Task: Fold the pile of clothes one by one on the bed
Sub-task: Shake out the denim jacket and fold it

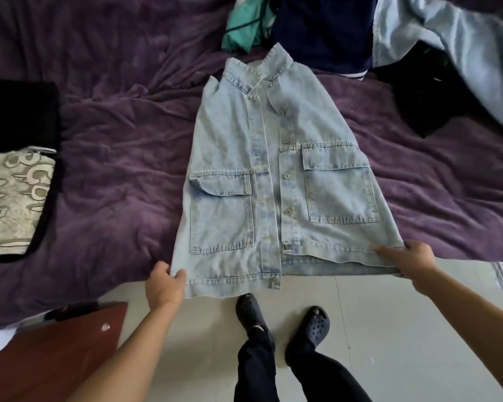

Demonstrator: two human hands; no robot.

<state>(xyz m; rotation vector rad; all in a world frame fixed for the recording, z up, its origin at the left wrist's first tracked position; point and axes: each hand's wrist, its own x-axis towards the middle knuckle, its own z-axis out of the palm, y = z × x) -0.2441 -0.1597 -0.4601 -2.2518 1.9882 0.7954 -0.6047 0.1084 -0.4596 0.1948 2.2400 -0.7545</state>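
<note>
Center of frame: light denim jacket (273,184), front up on the purple blanket (114,175), collar toward the top, 2 flap pockets showing, hem hanging off the blanket's near edge at the bottom. Lower left hem corner pinched between thumb and curled fingers of left hand (163,285); lower right corner pinched likewise by right hand (413,259). Upper right: unfolded pile of clothes (346,33). Left edge: folded black garment (12,192) with pale lettering.

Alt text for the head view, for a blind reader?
Left hand and right hand grip the hem corners of a denim jacket lying front-up on the purple bedspread. Unfolded clothes sit beyond its collar; a folded printed garment lies left.
</note>
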